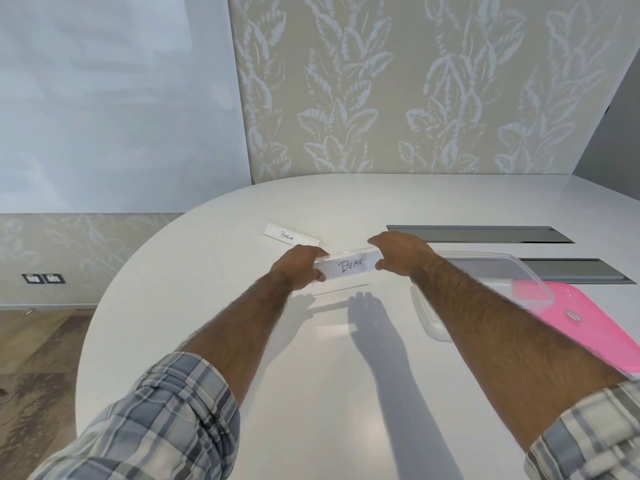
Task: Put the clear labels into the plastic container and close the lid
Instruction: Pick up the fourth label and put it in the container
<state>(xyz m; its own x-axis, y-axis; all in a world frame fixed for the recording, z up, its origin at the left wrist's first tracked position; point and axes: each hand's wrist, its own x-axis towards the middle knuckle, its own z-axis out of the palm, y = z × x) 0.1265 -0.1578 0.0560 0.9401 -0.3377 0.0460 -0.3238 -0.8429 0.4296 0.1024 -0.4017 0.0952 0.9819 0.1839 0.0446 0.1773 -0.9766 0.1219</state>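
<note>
A clear label reading "BEAR" is lifted above the white table, gripped at both ends. My left hand pinches its left end and my right hand its right end. A second clear label reading "PENGUIN" lies flat on the table just beyond my left hand. The clear plastic container stands open to the right, partly hidden by my right forearm. Its pink lid lies beside it at the far right, apart from the container's top.
Two grey recessed cable hatches are set in the white table beyond the container. The table's rounded edge curves along the left, with floor below. A patterned wall stands behind the table.
</note>
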